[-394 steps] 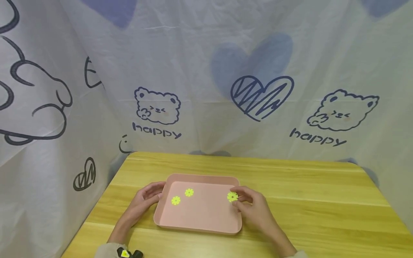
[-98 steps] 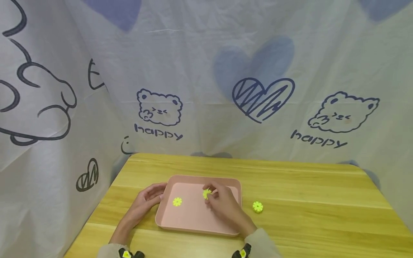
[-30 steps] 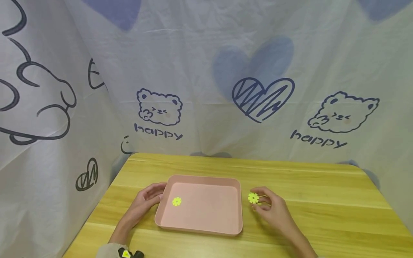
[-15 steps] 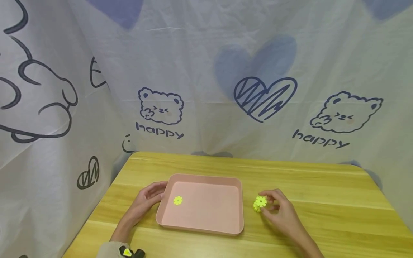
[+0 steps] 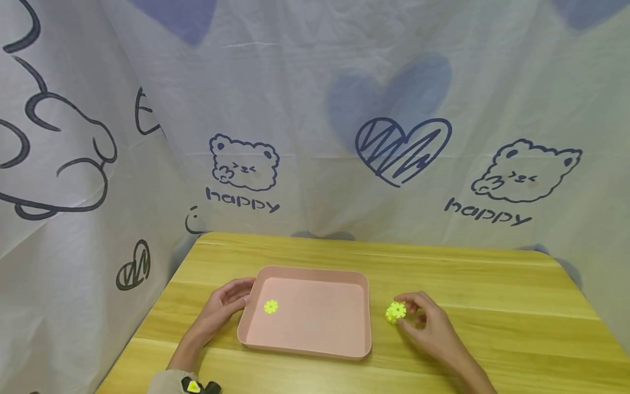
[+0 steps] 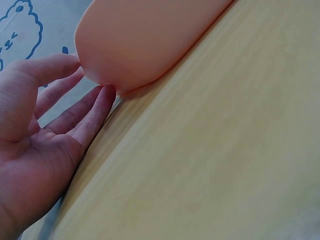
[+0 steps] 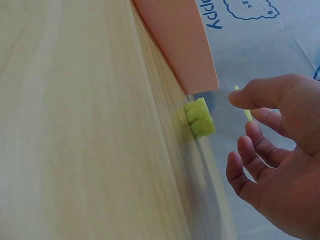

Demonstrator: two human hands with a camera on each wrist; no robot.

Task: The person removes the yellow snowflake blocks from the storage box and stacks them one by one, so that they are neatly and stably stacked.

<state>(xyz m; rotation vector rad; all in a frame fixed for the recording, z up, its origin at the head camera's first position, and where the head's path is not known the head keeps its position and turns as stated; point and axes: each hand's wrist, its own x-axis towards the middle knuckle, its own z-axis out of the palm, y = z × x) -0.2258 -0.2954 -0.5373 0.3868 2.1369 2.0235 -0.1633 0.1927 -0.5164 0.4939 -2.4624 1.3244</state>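
Note:
My left hand (image 5: pixel 222 306) grips the left end of a pink rectangular tray (image 5: pixel 315 350), its thumb and fingertips at the tray's outer wall in the left wrist view. One yellow notched snowflake disc (image 5: pixel 270 307) lies flat inside the tray, toward the left. To the right of the tray, my right hand (image 5: pixel 427 323) pinches another yellow snowflake disc (image 7: pixel 248 114) between thumb and fingers, seen edge-on in the right wrist view. A short stack of yellow snowflake discs (image 7: pixel 199 118) stands on the table beside the tray's corner; the held disc partly covers it in the head view.
The wooden table (image 5: pixel 492 306) stretches out around the tray. Behind it hangs a white curtain (image 5: pixel 315 208) printed with hearts and bears, and another curtain side runs along the left.
The right hand has carried its disc from over the tray rightward and down to the stack. The discs in the tray have dropped from two to one. The left hand stays at the tray.

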